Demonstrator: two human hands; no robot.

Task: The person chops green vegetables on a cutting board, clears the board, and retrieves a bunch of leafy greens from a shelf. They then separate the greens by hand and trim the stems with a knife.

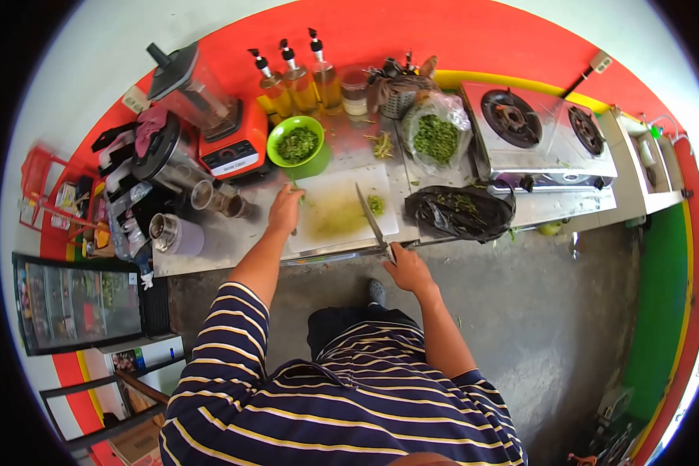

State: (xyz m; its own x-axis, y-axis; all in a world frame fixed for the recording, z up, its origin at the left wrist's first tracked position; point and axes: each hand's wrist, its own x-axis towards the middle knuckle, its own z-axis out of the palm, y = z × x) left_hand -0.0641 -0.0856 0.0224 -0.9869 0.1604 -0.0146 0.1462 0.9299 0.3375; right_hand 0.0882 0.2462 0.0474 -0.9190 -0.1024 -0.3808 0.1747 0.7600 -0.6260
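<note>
My right hand (409,268) is closed round the handle of a long knife (371,216). Its blade points away from me over the right part of a white cutting board (342,180). Beside the blade lies a small heap of chopped greens (376,205), and a wet green stain covers the board's middle. At the board's left edge is my left hand (285,210), its fingers drawn together; what they hold, if anything, is too small to make out. Just beyond it stands a green bowl (314,161) with chopped greens inside.
Right of the board are a black plastic bag (460,213), a clear bag of leaves (436,140) and a gas stove (547,132). A red blender (233,144), pump bottles (296,80) and a lilac tumbler (180,235) stand to the left. Trimmed stems (382,145) lie behind the board.
</note>
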